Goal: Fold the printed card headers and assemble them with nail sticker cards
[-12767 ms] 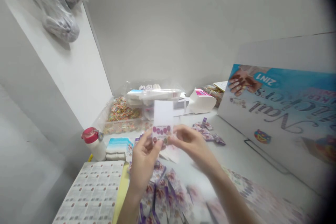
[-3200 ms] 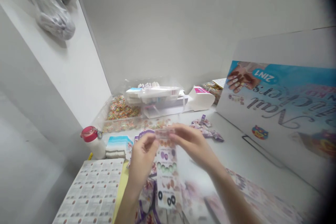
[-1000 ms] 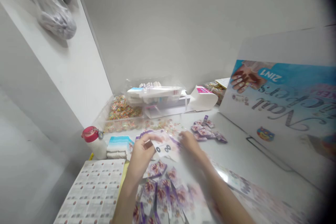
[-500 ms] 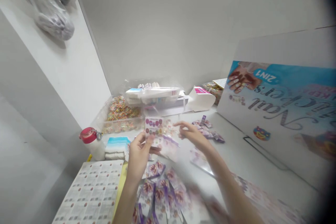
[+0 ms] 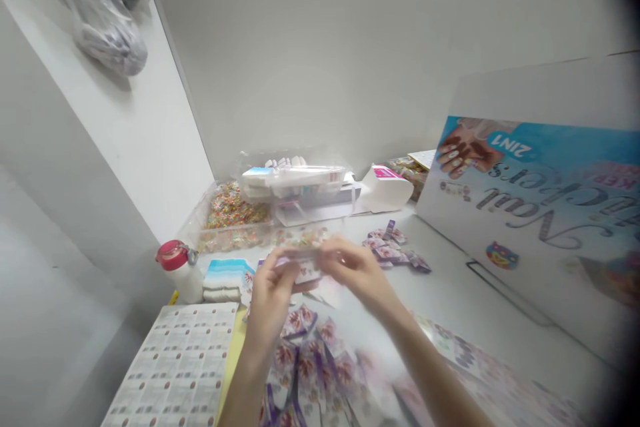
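Note:
Blurred by motion, a small printed card [image 5: 306,271] is held between my two hands above the table. My left hand [image 5: 274,280] pinches its left side with thumb and fingers. At the card's right end, the fingers of my right hand [image 5: 350,267] are bent and closed on its edge. Below the hands lies a spread pile of purple and white printed packets [image 5: 307,373]. A smaller group of purple packets [image 5: 387,247] sits to the right, past my right hand.
A sheet of printed labels [image 5: 177,360] lies front left, with a red-lidded bottle [image 5: 180,270] and blue-white packs [image 5: 227,277] behind it. Clear bins of colourful beads [image 5: 235,207] stand at the back. A large printed box [image 5: 530,213] rises at right.
My right hand has moved left and closed on the card, which was upright in my left hand and now appears lower and tilted.

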### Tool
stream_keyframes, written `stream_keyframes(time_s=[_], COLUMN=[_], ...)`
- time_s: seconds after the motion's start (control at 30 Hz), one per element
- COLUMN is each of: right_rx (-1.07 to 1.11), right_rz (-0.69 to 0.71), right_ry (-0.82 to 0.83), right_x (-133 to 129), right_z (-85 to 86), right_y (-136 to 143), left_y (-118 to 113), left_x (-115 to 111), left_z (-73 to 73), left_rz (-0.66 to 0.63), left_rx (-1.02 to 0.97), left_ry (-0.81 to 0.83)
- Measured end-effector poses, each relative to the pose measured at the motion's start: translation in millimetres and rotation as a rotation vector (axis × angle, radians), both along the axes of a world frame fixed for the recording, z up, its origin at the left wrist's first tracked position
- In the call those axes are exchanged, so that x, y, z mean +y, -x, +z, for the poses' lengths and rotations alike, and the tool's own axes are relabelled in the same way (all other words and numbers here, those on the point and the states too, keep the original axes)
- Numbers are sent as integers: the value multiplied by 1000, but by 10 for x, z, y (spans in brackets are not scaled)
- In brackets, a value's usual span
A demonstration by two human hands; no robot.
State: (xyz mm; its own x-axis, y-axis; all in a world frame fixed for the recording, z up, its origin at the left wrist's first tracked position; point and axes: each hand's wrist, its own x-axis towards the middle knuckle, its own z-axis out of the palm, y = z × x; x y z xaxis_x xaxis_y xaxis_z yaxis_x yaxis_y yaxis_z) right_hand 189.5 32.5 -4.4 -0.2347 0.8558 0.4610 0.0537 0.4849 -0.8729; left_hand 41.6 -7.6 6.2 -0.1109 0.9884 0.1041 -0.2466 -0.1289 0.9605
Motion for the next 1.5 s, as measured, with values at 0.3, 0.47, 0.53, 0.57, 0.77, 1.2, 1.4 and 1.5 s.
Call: stream_keyframes(time_s=[0.3, 0.47, 0.53, 0.57, 0.77, 1.2, 1.4, 1.5], right_rx=[-110, -179, -201, -205, 7, 98, 27, -17], right_rz=[-23, 78, 131, 142, 47, -124, 183, 70], right_ry=[-130, -65, 2, 34, 183, 167, 310, 285], right_x=[-100, -64, -58, -54, -6, 51, 210, 267], right_z=[94, 78, 80, 81, 43, -67, -164, -192], right_y=[-57, -194, -250, -274, -280, 28, -45, -77], left_y=[129, 87, 47, 31, 18, 61, 129, 202], left_x=[-83, -48, -9, 9, 53, 103, 232, 333], left_z=[65, 18, -21, -36, -32, -135, -259, -429], left_rz=[-290, -233, -153, -128, 28, -17, -55, -160], left_rx=[-53, 146, 168, 166, 70, 90, 196, 507], left_ry=[-28, -37, -20, -17, -24, -19, 1, -73])
